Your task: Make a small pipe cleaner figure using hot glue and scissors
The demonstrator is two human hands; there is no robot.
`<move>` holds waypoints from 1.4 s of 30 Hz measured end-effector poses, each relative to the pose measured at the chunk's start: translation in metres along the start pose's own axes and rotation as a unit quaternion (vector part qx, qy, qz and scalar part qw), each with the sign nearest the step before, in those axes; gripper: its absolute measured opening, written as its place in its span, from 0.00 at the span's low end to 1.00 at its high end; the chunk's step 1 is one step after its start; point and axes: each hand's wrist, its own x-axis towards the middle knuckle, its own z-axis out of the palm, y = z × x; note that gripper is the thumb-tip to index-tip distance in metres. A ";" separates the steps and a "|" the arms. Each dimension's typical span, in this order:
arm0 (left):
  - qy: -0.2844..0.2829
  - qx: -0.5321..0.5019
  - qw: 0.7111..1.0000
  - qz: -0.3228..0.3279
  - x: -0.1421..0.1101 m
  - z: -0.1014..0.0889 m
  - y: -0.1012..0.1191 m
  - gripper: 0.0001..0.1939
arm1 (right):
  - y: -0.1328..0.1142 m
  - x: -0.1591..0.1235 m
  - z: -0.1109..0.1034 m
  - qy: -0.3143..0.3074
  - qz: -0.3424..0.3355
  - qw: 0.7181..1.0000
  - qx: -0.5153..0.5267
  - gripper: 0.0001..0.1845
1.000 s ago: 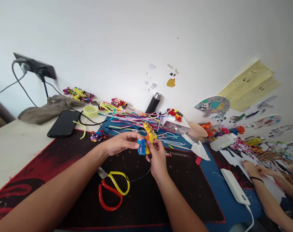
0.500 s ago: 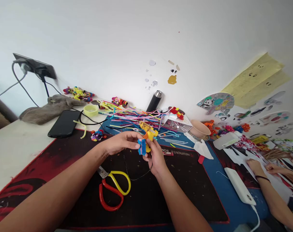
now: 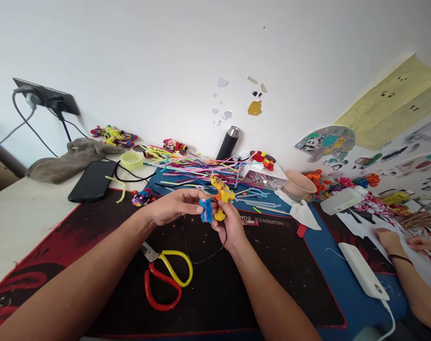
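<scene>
Between the fingers of my left hand [image 3: 176,207] is a small blue and pink pipe cleaner piece [image 3: 206,210], held upright over the mat. My right hand [image 3: 233,225] is wrapped round the handle of a yellow glue gun [image 3: 222,194], its nozzle pointing up and away from me. The piece and the gun are side by side; whether they touch I cannot tell. A thin black cord hangs from the gun in a loop. Below my left hand, scissors [image 3: 169,279] with one yellow and one red handle lie on the dark mat [image 3: 215,298].
Coloured pipe cleaners [image 3: 201,166] are heaped at the back, near a leaning black flask [image 3: 228,143]. A phone [image 3: 92,181] and a roll of yellow tape [image 3: 132,161] lie left. At right are a bowl [image 3: 298,184], a white power bank [image 3: 363,271] and another person's arms [image 3: 402,265].
The camera view has shifted slightly. The glue gun has tilted a little and its body now shows more to the right of the blue piece. Both hands keep their holds.
</scene>
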 end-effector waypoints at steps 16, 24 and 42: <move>0.298 -0.002 0.946 0.129 0.006 -0.036 0.011 0.23 | -0.025 0.026 0.004 -0.144 0.008 0.984 0.105 0.16; 0.311 0.026 0.940 0.135 0.006 -0.036 0.010 0.25 | -0.019 0.020 -0.009 -0.145 -0.007 0.987 0.069 0.20; 0.273 0.063 0.951 0.128 0.007 -0.033 0.005 0.23 | -0.012 0.005 0.006 -0.152 -0.041 0.986 -0.051 0.27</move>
